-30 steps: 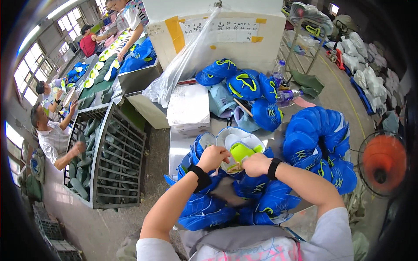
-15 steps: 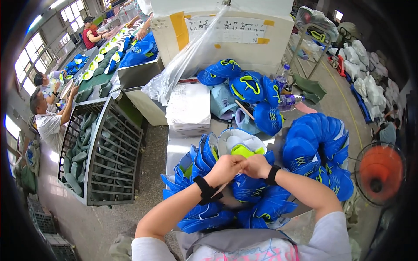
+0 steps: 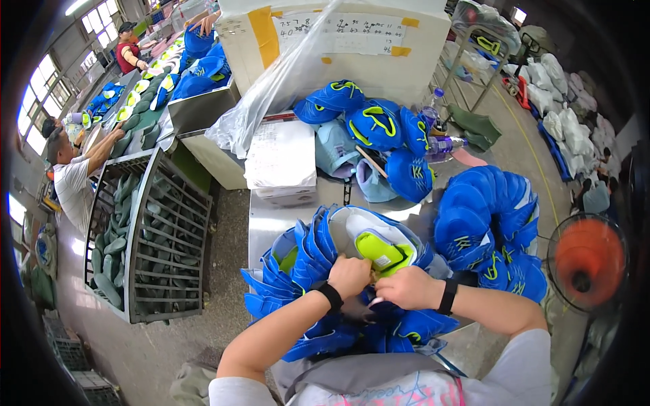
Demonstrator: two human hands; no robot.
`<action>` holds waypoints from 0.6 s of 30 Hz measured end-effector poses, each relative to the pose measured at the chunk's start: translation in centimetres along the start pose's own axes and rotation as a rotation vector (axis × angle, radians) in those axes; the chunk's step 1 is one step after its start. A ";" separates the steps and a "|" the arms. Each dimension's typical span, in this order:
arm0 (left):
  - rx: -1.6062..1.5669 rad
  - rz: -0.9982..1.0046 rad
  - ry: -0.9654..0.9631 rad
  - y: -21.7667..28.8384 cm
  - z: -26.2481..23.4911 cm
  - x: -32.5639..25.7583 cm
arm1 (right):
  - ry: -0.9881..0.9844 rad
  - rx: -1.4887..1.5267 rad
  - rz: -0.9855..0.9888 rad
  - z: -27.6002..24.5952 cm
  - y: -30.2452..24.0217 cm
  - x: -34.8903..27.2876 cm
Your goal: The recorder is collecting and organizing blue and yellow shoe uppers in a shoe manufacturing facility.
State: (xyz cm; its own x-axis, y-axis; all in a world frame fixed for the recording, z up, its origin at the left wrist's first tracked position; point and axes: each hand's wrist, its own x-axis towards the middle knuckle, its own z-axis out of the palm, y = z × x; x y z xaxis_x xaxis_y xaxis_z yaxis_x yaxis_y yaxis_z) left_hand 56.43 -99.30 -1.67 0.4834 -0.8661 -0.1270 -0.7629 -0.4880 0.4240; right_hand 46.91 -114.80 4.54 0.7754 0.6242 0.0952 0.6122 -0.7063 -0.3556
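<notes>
A blue shoe upper with a white inside and a yellow-green tongue (image 3: pixel 376 252) stands open in front of me on the metal table. My left hand (image 3: pixel 350 276) is closed, its fingers pinching the near edge of that shoe upper. Close beside it, my right hand (image 3: pixel 409 287) is also closed on the upper's yellow-green part. The fingertips of both hands are partly hidden. To the left, a curved row of nested blue uppers (image 3: pixel 313 247) touches the upper I hold. More blue uppers (image 3: pixel 423 327) lie below my wrists.
A nested ring of blue uppers (image 3: pixel 467 216) sits at right, by an orange-centred fan (image 3: pixel 586 254). Behind are a blue upper pile (image 3: pixel 376 125), purple bottles (image 3: pixel 443 144), a paper-topped box (image 3: pixel 281 154) and a large white box (image 3: pixel 338 44). A slatted cart (image 3: pixel 169 250) holds grey-green shoe forms.
My hands have moved apart and slightly down, uncovering more of the yellow-green tongue. The whole view has shifted slightly. At far left, a co-worker's arms have reached toward the conveyor.
</notes>
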 end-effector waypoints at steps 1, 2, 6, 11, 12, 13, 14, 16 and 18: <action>-0.002 0.001 0.000 0.1 0.2 0.1 | -0.013 -0.007 0.067 0.0 0.0 0.1; 0.074 0.015 -0.004 0.3 0.4 0.2 | 0.032 -0.016 0.109 -0.1 -0.1 0.4; 0.148 0.031 0.081 -0.6 1.2 0.2 | -0.104 0.012 0.137 -0.2 -1.2 0.1; -0.042 -0.002 0.325 -3.0 -4.3 0.1 | -0.126 0.102 0.426 -1.6 0.1 0.2; -0.038 -0.006 0.322 -3.1 -4.7 -0.4 | -0.112 0.123 0.486 -1.7 0.3 0.6; -0.013 0.048 0.348 -3.1 -5.3 -0.6 | -0.095 0.138 0.545 -1.7 0.6 1.0; 0.014 0.099 0.374 -2.9 -5.9 -0.8 | -0.089 0.136 0.538 -1.7 0.9 1.7; -0.111 0.036 0.458 -1.1 -7.7 -0.5 | -0.134 0.071 0.577 -0.8 1.7 3.2; -0.465 -0.051 0.609 1.0 -11.5 -0.6 | -0.125 0.031 0.500 0.7 2.7 3.7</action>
State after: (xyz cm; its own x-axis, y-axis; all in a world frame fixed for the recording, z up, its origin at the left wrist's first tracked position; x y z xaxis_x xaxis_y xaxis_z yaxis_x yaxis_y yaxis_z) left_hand 60.33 -98.02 9.15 0.7673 -0.5655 0.3026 -0.5394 -0.3138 0.7814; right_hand 51.30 -114.19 3.29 0.9465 0.2497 -0.2044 0.1656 -0.9195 -0.3565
